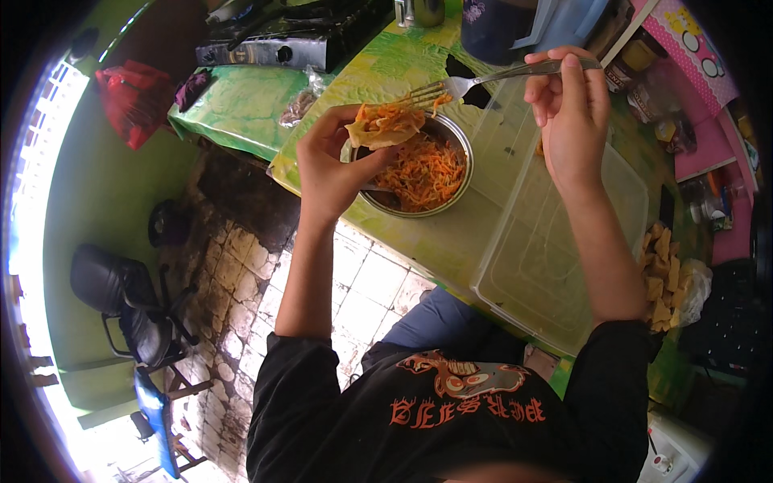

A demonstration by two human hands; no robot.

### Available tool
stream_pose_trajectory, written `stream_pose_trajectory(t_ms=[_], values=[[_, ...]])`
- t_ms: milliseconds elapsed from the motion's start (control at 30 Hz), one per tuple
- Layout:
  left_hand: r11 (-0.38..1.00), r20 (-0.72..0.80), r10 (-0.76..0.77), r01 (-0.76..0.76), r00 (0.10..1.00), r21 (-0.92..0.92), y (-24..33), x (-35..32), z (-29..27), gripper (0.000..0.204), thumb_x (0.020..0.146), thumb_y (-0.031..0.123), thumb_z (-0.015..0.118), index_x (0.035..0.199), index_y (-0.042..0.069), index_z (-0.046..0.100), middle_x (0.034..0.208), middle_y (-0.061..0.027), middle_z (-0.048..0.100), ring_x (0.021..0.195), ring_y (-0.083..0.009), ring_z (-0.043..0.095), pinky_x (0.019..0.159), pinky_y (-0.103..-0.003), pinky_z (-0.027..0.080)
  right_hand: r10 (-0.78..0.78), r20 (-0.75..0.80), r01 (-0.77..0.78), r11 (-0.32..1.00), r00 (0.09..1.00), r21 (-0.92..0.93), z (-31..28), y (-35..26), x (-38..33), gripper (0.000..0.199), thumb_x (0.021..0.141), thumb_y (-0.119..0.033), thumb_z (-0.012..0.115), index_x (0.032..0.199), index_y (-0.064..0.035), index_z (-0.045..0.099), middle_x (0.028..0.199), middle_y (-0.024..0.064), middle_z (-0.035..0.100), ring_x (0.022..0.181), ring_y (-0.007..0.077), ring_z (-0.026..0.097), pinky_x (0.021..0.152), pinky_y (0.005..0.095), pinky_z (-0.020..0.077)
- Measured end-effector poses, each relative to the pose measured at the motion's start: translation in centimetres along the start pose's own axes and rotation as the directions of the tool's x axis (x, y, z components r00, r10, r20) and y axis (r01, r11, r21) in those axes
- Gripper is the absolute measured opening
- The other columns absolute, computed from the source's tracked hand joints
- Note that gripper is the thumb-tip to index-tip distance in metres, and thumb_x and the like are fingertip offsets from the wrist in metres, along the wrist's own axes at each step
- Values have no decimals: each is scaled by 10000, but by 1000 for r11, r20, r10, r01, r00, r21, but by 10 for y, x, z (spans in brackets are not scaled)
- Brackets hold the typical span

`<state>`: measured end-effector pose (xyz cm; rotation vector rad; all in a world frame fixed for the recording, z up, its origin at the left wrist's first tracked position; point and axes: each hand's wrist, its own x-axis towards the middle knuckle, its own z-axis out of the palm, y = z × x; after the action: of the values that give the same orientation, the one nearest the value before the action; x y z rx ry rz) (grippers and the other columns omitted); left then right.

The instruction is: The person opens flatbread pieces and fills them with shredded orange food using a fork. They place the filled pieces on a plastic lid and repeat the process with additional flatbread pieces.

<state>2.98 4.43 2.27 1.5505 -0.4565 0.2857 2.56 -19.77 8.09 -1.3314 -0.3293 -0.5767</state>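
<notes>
On my feed, the L hand (328,165), upper ctr of frame, gripped 1 pale stuffed pocket (374,138) over the round metal bowl (419,214) of shredded carrot mix (427,173). R hand (573,121), upper R, pinched 1 metal fork (503,72), tines nr the pocket. I saw tan wedges (662,278) mid-R.

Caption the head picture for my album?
Left hand holds a curved tan shell of orange shreds, right hand a silver metal fork.

Head-height fisheye view, steeply downward
</notes>
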Motion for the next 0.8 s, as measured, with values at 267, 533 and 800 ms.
stream_pose_trajectory(t_ms=[267,533,800], values=[[938,-70,200,-170,977,303,-6,-2,6,328,616,5,747,923,-32,637,923,-106,649,904,-180,641,866,-297,497,-57,49,63,991,997,-121,18,-12,-3,169,1003,-141,339,977,-19,454,920,127,602,555,100,556,442,212,383],[950,-91,218,-190,972,249,-11,-3,11,332,629,-20,744,942,-31,633,950,-99,629,908,-171,633,867,-294,515,-339,221,385,896,914,-222,29,-16,-16,162,1009,-124,319,1017,2,421,939,137,569,562,80,519,437,168,376],[996,-105,66,-59,992,68,-11,-9,13,379,669,-70,729,1021,-39,590,1035,-78,584,968,-160,604,851,-311,535,-399,289,472,842,870,-260,29,-22,-26,91,977,-40,368,966,37,414,944,121,547,540,78,524,491,190,427]])
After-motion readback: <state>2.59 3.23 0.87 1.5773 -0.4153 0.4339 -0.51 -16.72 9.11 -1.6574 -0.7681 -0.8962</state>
